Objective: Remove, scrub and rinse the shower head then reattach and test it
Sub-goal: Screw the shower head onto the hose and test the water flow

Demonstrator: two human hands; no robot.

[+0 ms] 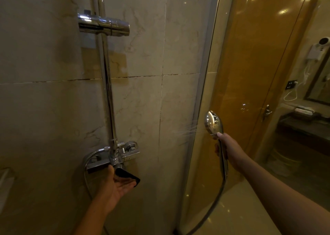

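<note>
Right hand (226, 146) wraps the shower head (213, 122) handle, fingers curled round it, thumb tip up against the base of the head. The head is upright in front of the glass door (237, 70), face turned left, spraying thin jets (185, 129) at the tiled wall (142, 95), well apart from the rail bracket (103, 24). The hose (215, 206) loops down from the handle. Left hand (117, 184) is palm up under the mixer valve (123, 154), fingers loosely straight, a dark cloth (127, 175) lying across them, thumb touching the valve's underside.
</note>
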